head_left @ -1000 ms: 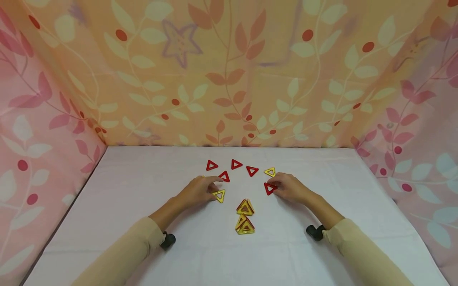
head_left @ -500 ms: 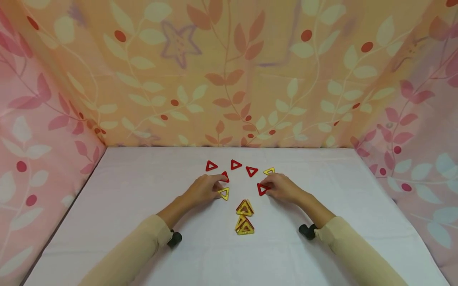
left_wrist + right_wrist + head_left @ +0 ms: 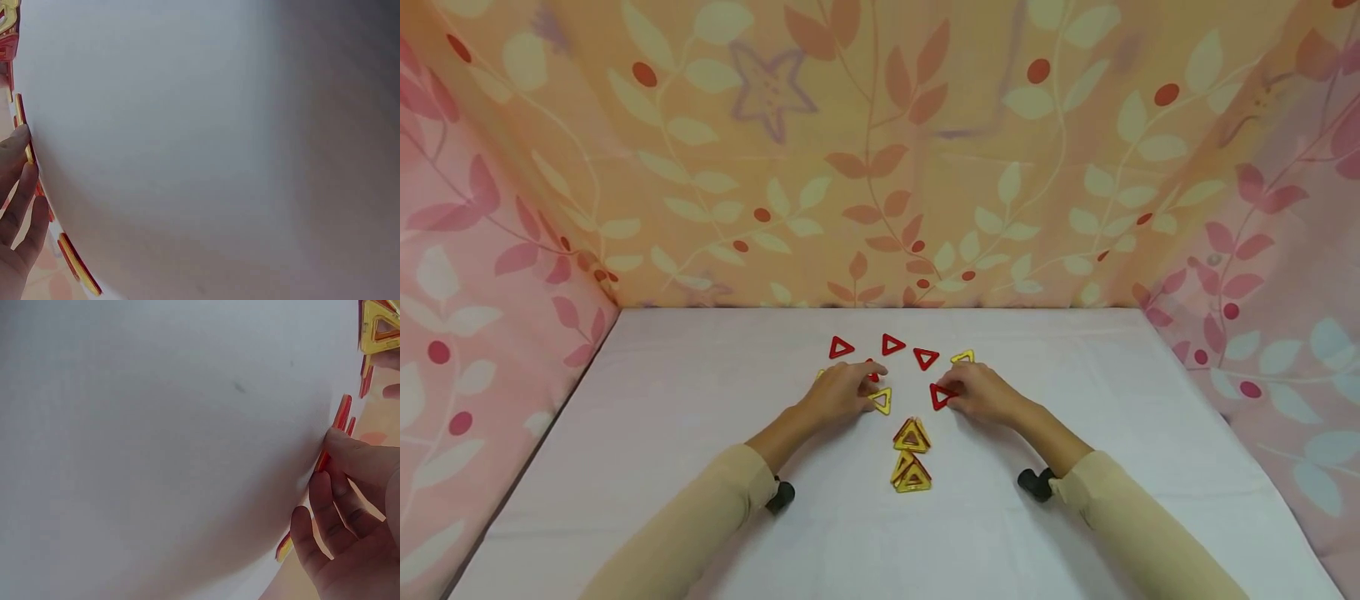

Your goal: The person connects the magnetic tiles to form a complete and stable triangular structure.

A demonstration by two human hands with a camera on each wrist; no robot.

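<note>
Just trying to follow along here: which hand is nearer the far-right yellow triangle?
Right. The right hand is just in front of the far-right yellow triangle, partly covering it in the head view; the left hand is farther away, to its left.

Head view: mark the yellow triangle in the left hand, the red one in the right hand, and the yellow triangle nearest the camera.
Held yellow triangle [image 3: 888, 402]: head view, right bar.
Held red triangle [image 3: 934, 397]: head view, left bar.
Nearest yellow triangle [image 3: 913, 488]: head view, bottom bar.

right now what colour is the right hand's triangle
Red; that triangle shows best in the head view.
</note>
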